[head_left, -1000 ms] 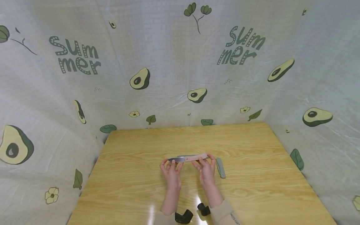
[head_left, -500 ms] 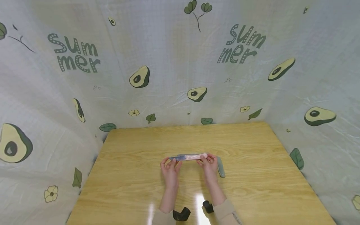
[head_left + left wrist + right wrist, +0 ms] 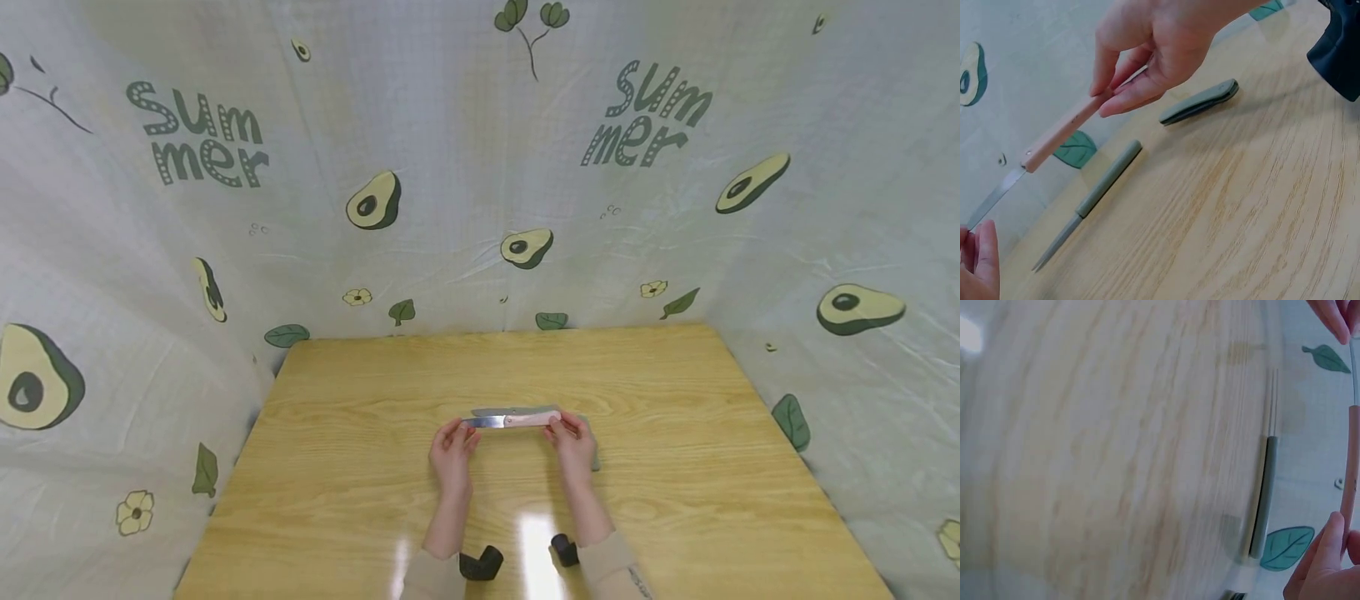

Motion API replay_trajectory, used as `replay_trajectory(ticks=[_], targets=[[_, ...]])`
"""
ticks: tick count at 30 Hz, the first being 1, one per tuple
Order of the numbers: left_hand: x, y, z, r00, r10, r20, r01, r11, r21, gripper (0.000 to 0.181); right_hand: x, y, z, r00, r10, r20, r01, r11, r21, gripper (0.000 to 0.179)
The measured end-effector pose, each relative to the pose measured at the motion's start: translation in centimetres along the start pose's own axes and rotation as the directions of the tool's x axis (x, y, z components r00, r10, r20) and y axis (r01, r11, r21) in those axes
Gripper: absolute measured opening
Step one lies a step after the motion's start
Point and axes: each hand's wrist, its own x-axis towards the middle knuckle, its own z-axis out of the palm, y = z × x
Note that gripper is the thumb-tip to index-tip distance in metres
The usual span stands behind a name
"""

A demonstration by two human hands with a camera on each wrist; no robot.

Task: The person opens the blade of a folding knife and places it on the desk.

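Observation:
A folding knife with a pink handle (image 3: 531,420) and its blade (image 3: 491,422) unfolded is held level above the table. My left hand (image 3: 452,458) pinches the blade near its tip. At the other end, the handle lies between the thumb and fingers of my right hand (image 3: 572,454). Just behind, a grey-green folding knife (image 3: 1110,179) lies unfolded on the table. Beside my right hand a second grey-green folding knife (image 3: 1199,102) lies folded; in the head view that hand covers most of it.
The wooden table (image 3: 360,383) meets a patterned cloth (image 3: 442,275) at its back and sides. A black curved piece (image 3: 482,564) shows by my left wrist and another black piece (image 3: 565,550) by my right wrist.
Both hands have moved right with the pink knife, the right one farther. My left fingers now sit nearer the blade tip. My right hand covers more of the folded knife.

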Motion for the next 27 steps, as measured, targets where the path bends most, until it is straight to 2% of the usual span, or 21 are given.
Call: replay_trajectory(ticks=[7, 17, 22, 27], targets=[[0.6, -0.5, -0.2, 0.998, -0.055, 0.033, 0.052, 0.994, 0.095, 0.025, 0.5, 0.2, -0.6, 0.998, 0.022, -0.053, -0.024, 0.999, -0.040, 0.028], [0.7, -0.6, -1.0, 0.980, -0.165, 0.108, 0.132, 0.955, 0.264, 0.039, 0.7, 0.1, -1.4, 0.994, 0.105, -0.024, -0.108, 0.977, -0.186, 0.038], [0.7, -0.6, -1.1, 0.974, -0.190, 0.126, 0.141, 0.937, 0.321, 0.041, 0.7, 0.0, -1.6, 0.991, 0.133, 0.007, -0.127, 0.959, -0.251, 0.043], [0.9, -0.7, -1.3, 0.968, -0.201, 0.148, 0.138, 0.925, 0.354, 0.042, 0.8, 0.0, -1.8, 0.988, 0.151, 0.007, -0.144, 0.954, -0.263, 0.044]])
